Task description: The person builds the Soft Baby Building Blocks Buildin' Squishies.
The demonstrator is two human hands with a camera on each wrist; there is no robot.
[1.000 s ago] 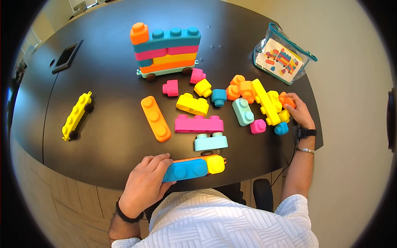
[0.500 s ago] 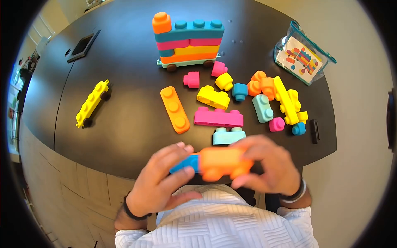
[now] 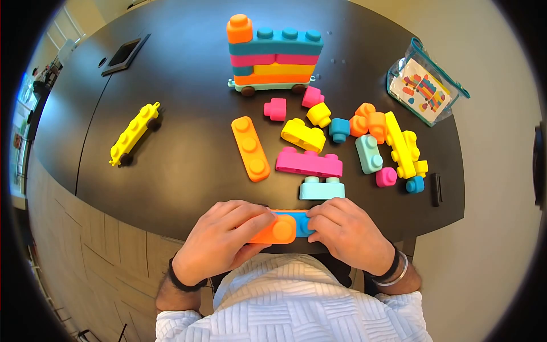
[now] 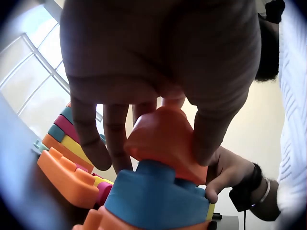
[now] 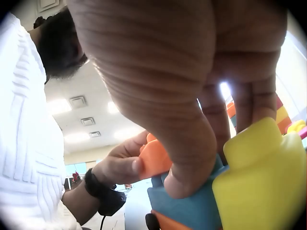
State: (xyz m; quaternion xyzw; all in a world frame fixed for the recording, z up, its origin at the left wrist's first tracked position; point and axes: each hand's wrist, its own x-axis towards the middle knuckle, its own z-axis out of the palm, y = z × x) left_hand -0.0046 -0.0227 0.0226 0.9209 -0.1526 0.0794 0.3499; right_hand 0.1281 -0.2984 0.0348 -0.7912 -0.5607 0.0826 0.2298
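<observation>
At the near table edge my left hand (image 3: 225,235) pinches an orange building block (image 3: 282,229) between thumb and fingers. The left wrist view has this block tilted at the studs of a long blue block (image 4: 153,196), which lies on an orange layer. Thumb and fingers of my right hand (image 3: 354,235) grip the other end of the blue block (image 3: 303,224). Beside those fingers a yellow block (image 5: 259,177) stands at the end of the assembly; in the head view the right hand hides it.
Beyond my hands lie a pale turquoise block (image 3: 322,191), a pink block (image 3: 310,165) and an orange block (image 3: 250,151). A stacked wagon (image 3: 273,62) stands farther back, a yellow wheeled base (image 3: 134,135) at left. Several loose blocks and a clear bag (image 3: 424,88) are at right.
My right hand came from the loose blocks at right with an orange block. The left hand now has that block, over the assembly's left part, and the right hand grips the blue block.
</observation>
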